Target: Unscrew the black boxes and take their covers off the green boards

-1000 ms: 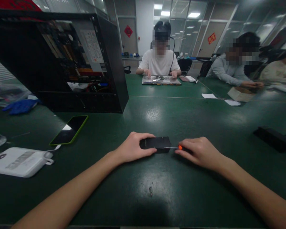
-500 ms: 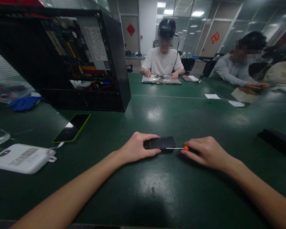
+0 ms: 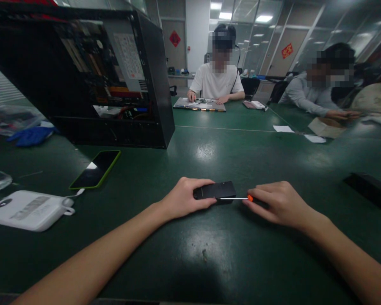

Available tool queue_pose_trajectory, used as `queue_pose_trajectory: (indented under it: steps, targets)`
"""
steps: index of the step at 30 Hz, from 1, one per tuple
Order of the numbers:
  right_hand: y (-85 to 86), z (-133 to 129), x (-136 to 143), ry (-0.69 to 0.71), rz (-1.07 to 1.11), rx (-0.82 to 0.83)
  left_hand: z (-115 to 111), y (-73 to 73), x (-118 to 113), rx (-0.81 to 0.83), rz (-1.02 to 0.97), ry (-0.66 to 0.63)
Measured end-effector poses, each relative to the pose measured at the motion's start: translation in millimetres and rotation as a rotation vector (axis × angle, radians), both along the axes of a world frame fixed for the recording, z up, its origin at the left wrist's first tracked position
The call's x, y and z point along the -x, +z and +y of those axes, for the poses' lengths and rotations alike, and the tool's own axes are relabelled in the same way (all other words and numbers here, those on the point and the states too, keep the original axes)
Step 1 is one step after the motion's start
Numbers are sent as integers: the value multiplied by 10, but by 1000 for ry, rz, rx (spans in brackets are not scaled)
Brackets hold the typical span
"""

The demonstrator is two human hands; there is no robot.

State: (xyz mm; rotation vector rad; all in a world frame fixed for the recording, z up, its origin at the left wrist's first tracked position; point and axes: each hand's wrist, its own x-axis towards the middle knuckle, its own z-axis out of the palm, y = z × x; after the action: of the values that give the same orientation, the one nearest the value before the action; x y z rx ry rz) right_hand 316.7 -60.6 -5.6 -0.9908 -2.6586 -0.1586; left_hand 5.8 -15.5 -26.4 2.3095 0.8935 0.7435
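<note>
My left hand point(image 3: 187, 197) grips the left end of a small black rectangular box point(image 3: 222, 189) lying on the green table, thumb on the near side and fingers on the far side. In my right hand point(image 3: 276, 201) is a screwdriver point(image 3: 250, 198) with an orange collar and a thin metal shaft. The shaft points left and lies along the near side of the box. Its tip is close to my left thumb; I cannot tell exactly where it touches. Most of the screwdriver's handle is hidden inside my right fingers.
An opened black computer case point(image 3: 152, 84) stands at the back left. Before it lie a phone point(image 3: 97, 169) with a green edge and a white power bank point(image 3: 34, 210). A black part point(image 3: 370, 188) rests at the right. Across the table a person point(image 3: 219, 80) handles a flat panel point(image 3: 198, 105).
My hands, the black box and the screwdriver sit slightly further right in view, with the same grip. Across the table, the person's flat panel has shifted left.
</note>
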Motion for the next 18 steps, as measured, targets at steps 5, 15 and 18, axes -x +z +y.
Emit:
queue_pose_trajectory:
  steps: [5, 15, 18]
  targets:
    - [-26, -22, 77, 3, -23, -48, -25, 4, -29, 1, 0, 0]
    - [-109, -63, 243, 31, 34, 15, -14, -34, -31, 29, -8, 8]
    - [-126, -73, 274, 31, 34, 34, -12, -46, -27, 29, -16, 2]
